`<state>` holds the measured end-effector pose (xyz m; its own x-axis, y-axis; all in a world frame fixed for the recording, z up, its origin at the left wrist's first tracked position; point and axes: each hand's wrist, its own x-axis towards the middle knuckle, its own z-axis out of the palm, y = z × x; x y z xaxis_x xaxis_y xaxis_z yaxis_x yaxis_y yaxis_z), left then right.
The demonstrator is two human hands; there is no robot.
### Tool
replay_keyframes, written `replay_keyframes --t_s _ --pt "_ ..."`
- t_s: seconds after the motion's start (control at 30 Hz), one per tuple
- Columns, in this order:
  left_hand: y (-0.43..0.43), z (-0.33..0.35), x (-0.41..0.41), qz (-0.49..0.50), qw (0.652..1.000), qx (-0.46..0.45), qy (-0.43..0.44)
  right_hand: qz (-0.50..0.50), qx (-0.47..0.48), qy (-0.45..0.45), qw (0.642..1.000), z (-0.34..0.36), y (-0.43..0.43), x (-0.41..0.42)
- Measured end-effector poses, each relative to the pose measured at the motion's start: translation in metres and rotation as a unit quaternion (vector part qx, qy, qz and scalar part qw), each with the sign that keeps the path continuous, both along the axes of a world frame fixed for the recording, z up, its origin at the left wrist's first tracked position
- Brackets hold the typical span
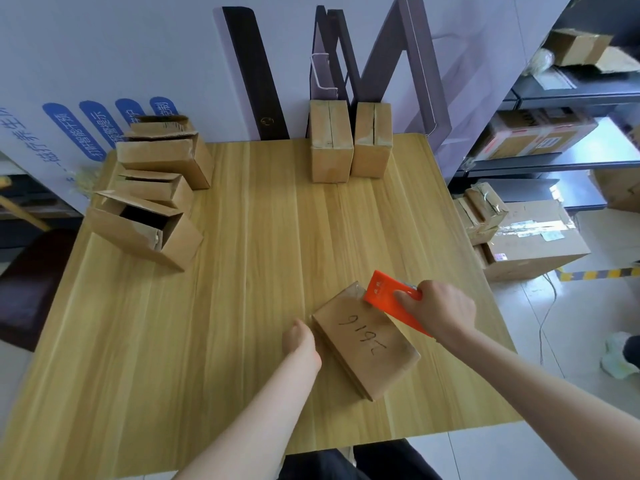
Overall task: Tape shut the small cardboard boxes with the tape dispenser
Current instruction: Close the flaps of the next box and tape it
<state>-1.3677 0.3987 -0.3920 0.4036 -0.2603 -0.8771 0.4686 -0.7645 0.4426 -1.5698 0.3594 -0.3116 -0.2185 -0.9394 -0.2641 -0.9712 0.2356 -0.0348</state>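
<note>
A small cardboard box [365, 339] with handwriting on its top lies near the front of the wooden table [242, 271]. My left hand [300, 342] presses against the box's left side. My right hand [438, 308] grips the orange tape dispenser [388, 294], whose front end rests on the box's far corner, where a bit of clear tape shows. Two closed boxes [349, 143] stand side by side at the table's back edge. Three open boxes [156, 195] with raised flaps sit at the back left.
Dark panels [256, 74] and a paper bag lean on the wall behind the table. Metal shelves [554, 98] with cartons stand at the right. Larger taped cartons [530, 237] sit on the floor beside the table's right edge. A dark chair [31, 282] is at the left.
</note>
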Motion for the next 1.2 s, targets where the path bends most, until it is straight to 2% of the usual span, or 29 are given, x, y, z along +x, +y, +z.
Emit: replay_keyframes --t_s 0.07,0.2,0.27,0.33,0.5,0.57,0.77,0.9,1.03,1.1,1.2 --pt "-0.001 0.010 -0.010 0.011 0.999 -0.029 0.023 -0.013 0.014 -0.027 0.999 -0.006 0.003 0.007" --pt "-0.010 0.033 -0.019 -0.128 0.980 -0.127 -0.088 -0.039 0.004 -0.076 0.996 -0.009 -0.010 0.021" --pt "-0.013 0.038 -0.020 -0.177 0.966 -0.171 -0.075 -0.056 0.001 -0.088 0.994 -0.007 -0.018 0.023" --pt "-0.019 0.039 -0.018 -0.160 0.969 -0.184 -0.049 -0.076 -0.014 -0.096 0.992 -0.009 -0.022 0.019" --pt "-0.027 0.015 -0.008 -0.117 0.987 -0.100 -0.040 -0.112 0.002 -0.117 0.987 -0.022 -0.015 0.006" --pt "-0.027 0.004 -0.004 -0.143 0.987 -0.063 -0.019 -0.122 0.009 -0.132 0.984 -0.027 -0.012 0.004" --pt "-0.027 -0.010 0.002 -0.260 0.965 -0.028 0.015 -0.145 0.024 -0.147 0.978 -0.032 -0.009 0.000" --pt "-0.029 -0.007 0.001 -0.288 0.956 -0.034 0.050 -0.164 0.023 -0.157 0.974 -0.031 -0.013 -0.014" --pt "-0.039 0.014 -0.020 -0.234 0.964 -0.097 0.086 -0.202 0.017 -0.168 0.965 -0.027 -0.018 -0.029" --pt "-0.038 0.024 -0.033 -0.193 0.969 -0.152 0.027 -0.200 0.037 -0.197 0.959 -0.025 -0.022 -0.026" --pt "-0.029 0.029 -0.040 -0.179 0.954 -0.182 -0.157 -0.169 0.056 -0.229 0.957 -0.023 -0.032 -0.014"
